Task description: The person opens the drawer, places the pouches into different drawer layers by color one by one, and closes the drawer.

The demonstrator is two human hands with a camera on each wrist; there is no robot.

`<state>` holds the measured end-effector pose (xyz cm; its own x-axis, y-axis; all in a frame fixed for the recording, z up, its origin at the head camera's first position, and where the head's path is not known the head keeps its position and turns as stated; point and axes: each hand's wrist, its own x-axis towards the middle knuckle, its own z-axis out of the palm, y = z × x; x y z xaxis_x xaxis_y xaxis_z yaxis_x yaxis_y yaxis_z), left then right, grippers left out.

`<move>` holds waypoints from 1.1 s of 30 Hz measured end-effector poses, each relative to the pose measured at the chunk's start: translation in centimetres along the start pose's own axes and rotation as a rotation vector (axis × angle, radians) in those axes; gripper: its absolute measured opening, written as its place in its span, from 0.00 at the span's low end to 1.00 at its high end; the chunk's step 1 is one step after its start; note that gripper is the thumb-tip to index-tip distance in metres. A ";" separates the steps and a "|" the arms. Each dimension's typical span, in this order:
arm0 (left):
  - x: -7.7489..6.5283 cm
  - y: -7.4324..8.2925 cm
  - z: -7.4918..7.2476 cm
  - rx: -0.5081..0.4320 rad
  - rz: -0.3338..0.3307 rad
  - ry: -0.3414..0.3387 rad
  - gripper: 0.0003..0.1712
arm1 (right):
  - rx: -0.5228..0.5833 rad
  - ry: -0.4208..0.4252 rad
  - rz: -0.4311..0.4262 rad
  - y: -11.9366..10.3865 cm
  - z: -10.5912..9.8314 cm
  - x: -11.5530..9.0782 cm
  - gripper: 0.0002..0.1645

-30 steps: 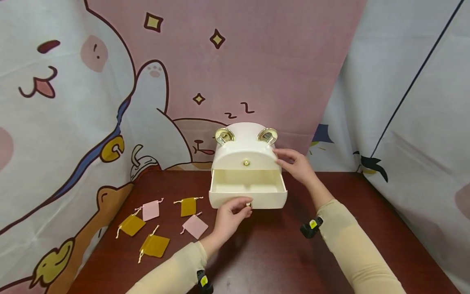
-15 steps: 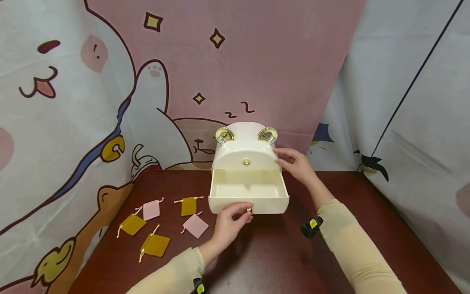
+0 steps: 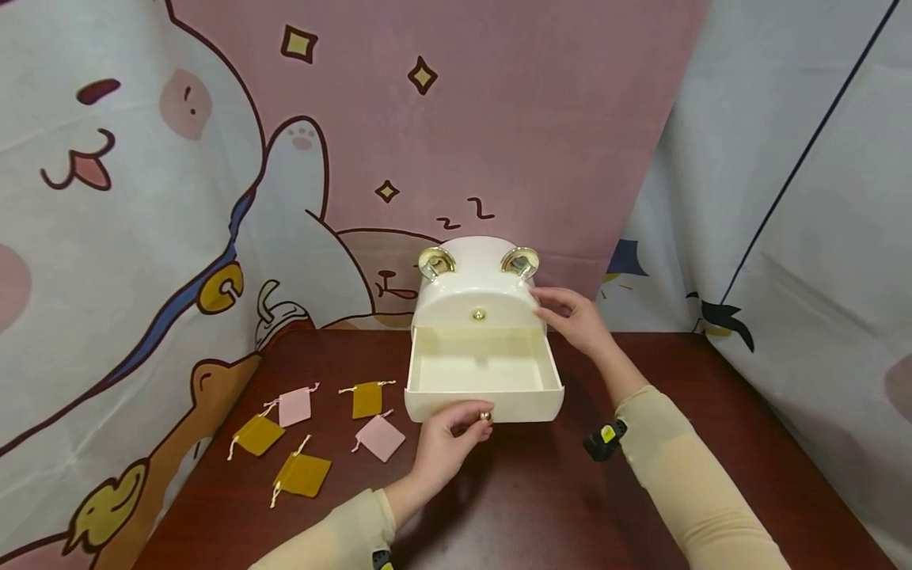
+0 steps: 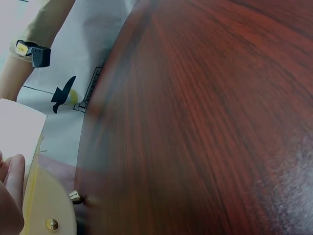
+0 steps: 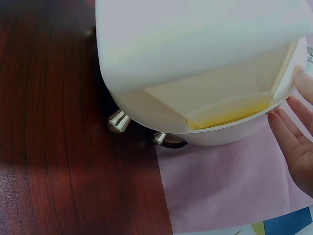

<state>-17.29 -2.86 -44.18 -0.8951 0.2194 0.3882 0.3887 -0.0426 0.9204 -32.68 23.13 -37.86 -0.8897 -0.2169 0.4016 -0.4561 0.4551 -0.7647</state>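
Note:
A cream drawer box [image 3: 473,273] with two gold ear-shaped fittings stands on the table. Its lower drawer [image 3: 530,407] is pulled far out, and the bare inside shows. My left hand [image 3: 436,450] pinches the drawer's small gold knob [image 3: 486,416] between thumb and fingers. On the other side, my right hand [image 3: 579,323] rests its fingertips against the box's right side. The right wrist view shows the thumb and nearly straight fingers of that hand [image 5: 298,142] at the box's edge. Higher up, a second drawer front with its own gold knob [image 3: 479,315] stays closed.
Several drawstring pouches lie left of the box: mustard ones [image 3: 304,475] and pink ones [image 3: 381,438]. The dark red-brown wooden table [image 3: 541,507] is backed by a printed cartoon cloth [image 3: 534,119] behind and at the sides.
The lower drawer has slid further out toward me, with my left hand pulling back on its knob. My right hand has stayed at the box's side.

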 end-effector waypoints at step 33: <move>-0.9 -3.9 -5.2 -0.182 0.006 -0.265 0.17 | -0.005 0.003 0.028 0.6 0.0 0.2 0.25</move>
<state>-19.10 -8.01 -47.88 -0.7953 0.4641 0.3900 0.3269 -0.2134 0.9206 -33.07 23.36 -38.21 -0.9023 -0.2014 0.3813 -0.4307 0.4654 -0.7733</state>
